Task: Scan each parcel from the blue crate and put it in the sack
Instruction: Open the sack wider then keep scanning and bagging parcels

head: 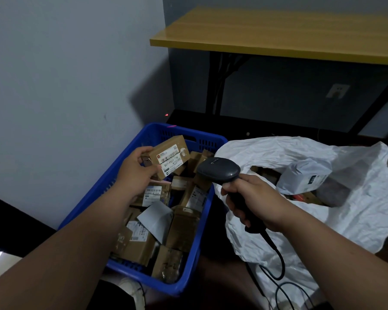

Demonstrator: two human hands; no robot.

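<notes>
One parcel (169,155) in left grip (136,168).

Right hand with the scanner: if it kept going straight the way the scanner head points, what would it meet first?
Probably the labelled cardboard parcel that the left hand holds above the blue crate; the scanner in the right hand aims roughly at it, though depth is unclear.

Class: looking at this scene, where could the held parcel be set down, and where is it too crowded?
Free: the wooden tabletop above the white sack, and the sack's open mouth beside the grey mailer bag. Crowded: the blue crate, packed with boxes under the left hand holding the labelled parcel. The right hand grips the barcode scanner.
</notes>
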